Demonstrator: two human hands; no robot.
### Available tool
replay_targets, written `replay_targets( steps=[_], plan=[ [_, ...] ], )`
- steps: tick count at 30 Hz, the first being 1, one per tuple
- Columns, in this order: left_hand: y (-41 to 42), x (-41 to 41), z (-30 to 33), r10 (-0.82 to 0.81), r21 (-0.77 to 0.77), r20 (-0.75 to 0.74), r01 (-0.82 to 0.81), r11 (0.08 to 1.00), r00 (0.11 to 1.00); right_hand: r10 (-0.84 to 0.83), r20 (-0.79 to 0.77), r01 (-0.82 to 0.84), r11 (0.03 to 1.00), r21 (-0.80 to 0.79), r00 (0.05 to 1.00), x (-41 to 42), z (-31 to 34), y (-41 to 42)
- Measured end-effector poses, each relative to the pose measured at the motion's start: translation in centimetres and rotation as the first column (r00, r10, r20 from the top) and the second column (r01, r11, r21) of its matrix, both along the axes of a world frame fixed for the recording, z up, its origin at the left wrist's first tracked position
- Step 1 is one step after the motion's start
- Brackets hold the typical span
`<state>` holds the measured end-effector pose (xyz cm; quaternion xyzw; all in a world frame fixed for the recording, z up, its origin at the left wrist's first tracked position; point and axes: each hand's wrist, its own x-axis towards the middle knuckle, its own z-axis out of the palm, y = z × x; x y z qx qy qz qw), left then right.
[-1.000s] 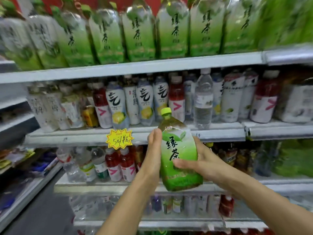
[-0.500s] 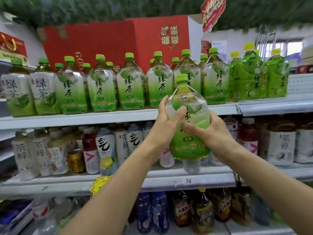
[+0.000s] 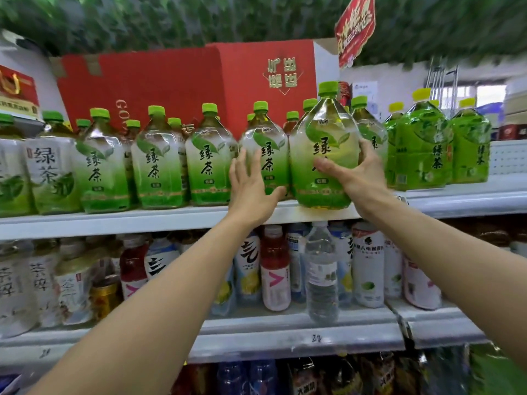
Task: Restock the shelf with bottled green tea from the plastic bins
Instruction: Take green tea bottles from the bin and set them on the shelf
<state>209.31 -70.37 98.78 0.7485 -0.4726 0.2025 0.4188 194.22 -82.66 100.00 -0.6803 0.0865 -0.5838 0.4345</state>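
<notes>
A large green tea bottle [image 3: 325, 163] with a green cap is at the front edge of the top shelf [image 3: 142, 220], in the gap between the row's bottles. My right hand [image 3: 359, 175] is shut on it, thumb across the label and fingers round its right side. My left hand [image 3: 251, 183] lies flat with spread fingers on the neighbouring green tea bottle [image 3: 268, 149] just to the left, holding nothing. More matching green tea bottles [image 3: 154, 166] line the shelf to the left. No plastic bin is in view.
A red cardboard box [image 3: 171, 81] stands behind the row. A red sign [image 3: 355, 29] hangs above the held bottle. Darker green bottles [image 3: 422, 146] fill the shelf to the right. The shelf below holds mixed drinks [image 3: 273, 266].
The bottle has gone up from chest height to the top shelf's edge. My left hand has let go of it and moved onto the bottle to its left.
</notes>
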Motion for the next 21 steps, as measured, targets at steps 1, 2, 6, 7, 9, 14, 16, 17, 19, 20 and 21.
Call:
replay_targets(
  steps=[1, 2, 6, 7, 9, 14, 16, 17, 19, 20, 21],
  plan=[
    [-0.3, 0.2, -0.2, -0.001, -0.005, 0.008, 0.001, 1.0, 1.0, 0.011, -0.002, -0.011, 1.0, -0.006, 1.0, 0.3, -0.1, -0.3],
    [-0.5, 0.4, -0.4, -0.002, -0.015, 0.017, 0.003, 1.0, 1.0, 0.011, -0.007, -0.012, 1.0, -0.014, 1.0, 0.7, -0.1, -0.6],
    [-1.1, 0.4, -1.2, -0.01, -0.051, 0.022, 0.011, 0.999, 1.0, 0.042, -0.039, -0.043, 0.999, -0.025, 0.998, 1.3, 0.0, -1.3],
    [-1.2, 0.4, -1.3, -0.011, -0.058, 0.025, 0.012, 0.998, 1.0, 0.059, -0.048, -0.061, 0.998, -0.022, 0.997, 1.3, 0.1, -1.4],
    [-1.4, 0.5, -1.5, -0.011, -0.072, 0.031, 0.013, 0.997, 0.999, 0.052, -0.083, -0.056, 0.998, -0.036, 0.995, 1.4, 0.3, -1.6],
    [-1.7, 0.7, -1.9, -0.006, -0.083, 0.051, 0.01, 0.996, 0.999, -0.305, -0.181, 0.259, 0.936, -0.241, 0.935, 1.5, -0.1, -1.5],
    [-1.9, 0.8, -1.9, 0.001, -0.083, 0.05, 0.004, 0.997, 0.999, -0.44, -0.179, 0.374, 0.875, -0.308, 0.88, 1.4, -0.3, -1.3],
    [-2.0, 0.8, -1.8, 0.003, -0.086, 0.049, 0.001, 0.996, 0.999, -0.443, -0.168, 0.376, 0.87, -0.321, 0.881, 1.3, -0.3, -1.3],
    [-2.1, 0.8, -1.8, 0.009, -0.093, 0.047, -0.004, 0.996, 0.999, -0.413, -0.152, 0.349, 0.878, -0.327, 0.898, 1.2, 0.0, -1.5],
    [-2.2, 0.7, -1.8, 0.014, -0.096, 0.047, -0.01, 0.995, 0.999, -0.401, -0.153, 0.337, 0.883, -0.327, 0.903, 1.2, 0.3, -1.5],
    [-2.2, 0.7, -1.8, 0.02, -0.099, 0.049, -0.015, 0.995, 0.999, -0.395, -0.157, 0.33, 0.886, -0.325, 0.905, 1.2, 0.5, -1.4]
  ],
)
